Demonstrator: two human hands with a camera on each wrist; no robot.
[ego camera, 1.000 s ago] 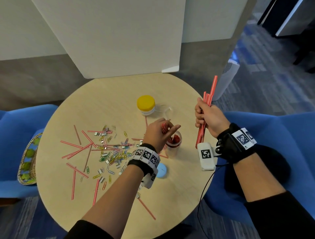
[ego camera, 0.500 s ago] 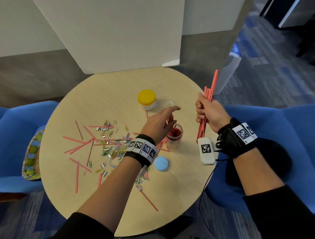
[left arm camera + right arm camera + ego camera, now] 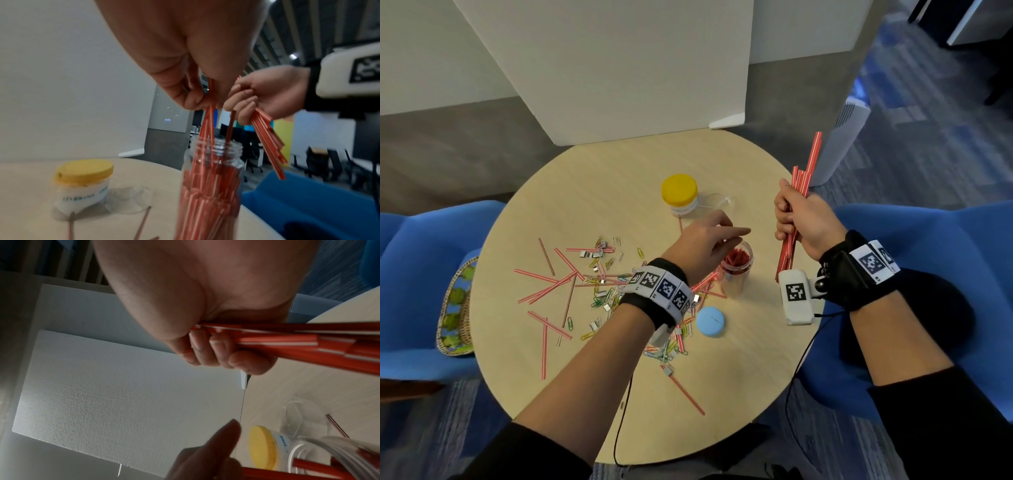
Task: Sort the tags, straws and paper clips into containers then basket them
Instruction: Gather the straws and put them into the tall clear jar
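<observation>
Head view: left hand [image 3: 700, 245] pinches straws [image 3: 207, 123] standing in the clear jar [image 3: 736, 274] at mid-tabletop [image 3: 739, 377]. Right hand [image 3: 803, 219], right of the jar, grips a straw bundle [image 3: 806, 181]. Loose straws and paper clips [image 3: 602, 298] lie scattered left; yellow-lidded container [image 3: 679, 193] stands beyond.

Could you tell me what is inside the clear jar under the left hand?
Red striped straws stand packed in the clear jar. The jar's bottom is out of view.
</observation>
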